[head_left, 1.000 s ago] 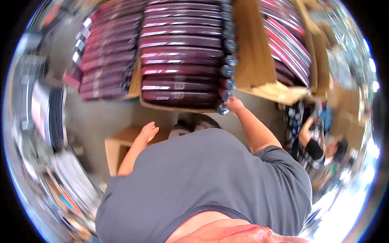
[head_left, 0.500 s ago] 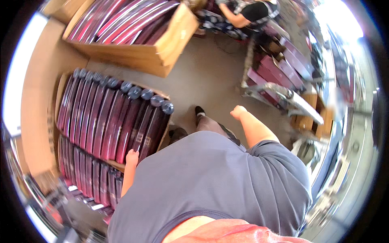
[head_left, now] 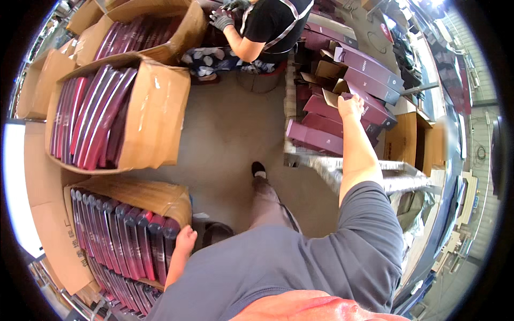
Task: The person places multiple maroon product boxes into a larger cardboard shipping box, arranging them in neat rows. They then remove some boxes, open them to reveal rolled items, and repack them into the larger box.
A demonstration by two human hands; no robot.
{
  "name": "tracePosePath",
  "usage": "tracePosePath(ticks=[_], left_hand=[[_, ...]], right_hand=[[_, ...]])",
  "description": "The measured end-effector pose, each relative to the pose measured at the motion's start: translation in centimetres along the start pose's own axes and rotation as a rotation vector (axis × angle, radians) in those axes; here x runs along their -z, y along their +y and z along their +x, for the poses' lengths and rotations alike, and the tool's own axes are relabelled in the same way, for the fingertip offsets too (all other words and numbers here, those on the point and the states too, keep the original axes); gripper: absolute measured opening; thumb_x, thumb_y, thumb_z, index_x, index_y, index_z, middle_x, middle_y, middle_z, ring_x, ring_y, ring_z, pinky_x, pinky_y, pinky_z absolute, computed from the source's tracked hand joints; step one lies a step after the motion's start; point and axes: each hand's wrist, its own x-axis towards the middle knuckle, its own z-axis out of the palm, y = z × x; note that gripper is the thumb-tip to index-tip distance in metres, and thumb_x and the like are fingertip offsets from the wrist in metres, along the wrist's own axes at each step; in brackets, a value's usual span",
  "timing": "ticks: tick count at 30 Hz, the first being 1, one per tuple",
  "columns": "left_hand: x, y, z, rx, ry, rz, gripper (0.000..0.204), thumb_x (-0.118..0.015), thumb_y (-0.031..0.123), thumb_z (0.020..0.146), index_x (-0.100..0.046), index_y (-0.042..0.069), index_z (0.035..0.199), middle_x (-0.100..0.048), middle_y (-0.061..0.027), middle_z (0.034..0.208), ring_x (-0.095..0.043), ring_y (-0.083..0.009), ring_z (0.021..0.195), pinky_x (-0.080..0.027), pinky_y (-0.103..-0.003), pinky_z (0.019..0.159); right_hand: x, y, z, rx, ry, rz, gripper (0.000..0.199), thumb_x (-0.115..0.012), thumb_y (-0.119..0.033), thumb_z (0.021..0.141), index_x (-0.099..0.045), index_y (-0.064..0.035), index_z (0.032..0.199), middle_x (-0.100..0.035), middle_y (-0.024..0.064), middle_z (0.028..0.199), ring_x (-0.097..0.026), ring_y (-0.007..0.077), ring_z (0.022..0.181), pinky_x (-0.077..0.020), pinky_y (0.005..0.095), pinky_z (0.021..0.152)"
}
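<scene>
From here I count one cart with at least five purple boxes on it. Left of the cart, at least three big cartons — their dark red packages too crowded to number — and one co-worker, two gray gloves. Right of it, one brown box. Two bare hands: one right hand above the cart, one left hand left of it.
</scene>
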Motion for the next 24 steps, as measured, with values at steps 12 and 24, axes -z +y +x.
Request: tracePosePath(ticks=[12, 24], left_hand=[[-6.2, 1.5, 1.6, 0.372, 0.066, 0.064, 0.036, -0.056, 0.036, 0.087, -0.057, 0.000, 0.087, -0.059, -0.0253, 0.092, -0.059, -0.0420, 0.088, -0.047, -0.050, 0.078], [1.3, -10.1, -8.7, 1.034, 0.771, -0.068, 0.038, -0.052, 0.016, 0.081, -0.063, 0.002, 0.115, -0.064, -0.0257, 0.113, -0.061, -0.0413, 0.106, -0.048, -0.048, 0.094]], right_hand=[[-12.3, -2.4, 20.3, 0.348, -0.123, -0.547, 0.089, -0.050, -0.061, 0.086, -0.034, 0.0016, 0.147, -0.044, 0.0176, 0.146, -0.039, 0.0354, 0.136, -0.0317, 0.0444, 0.110], [-7.9, -7.3, 0.0, 0.750, -0.161, -0.186, 0.081, -0.051, -0.048, 0.086, -0.034, 0.0030, 0.146, -0.046, 0.0180, 0.143, -0.043, 0.0331, 0.132, -0.0335, 0.0422, 0.110]])
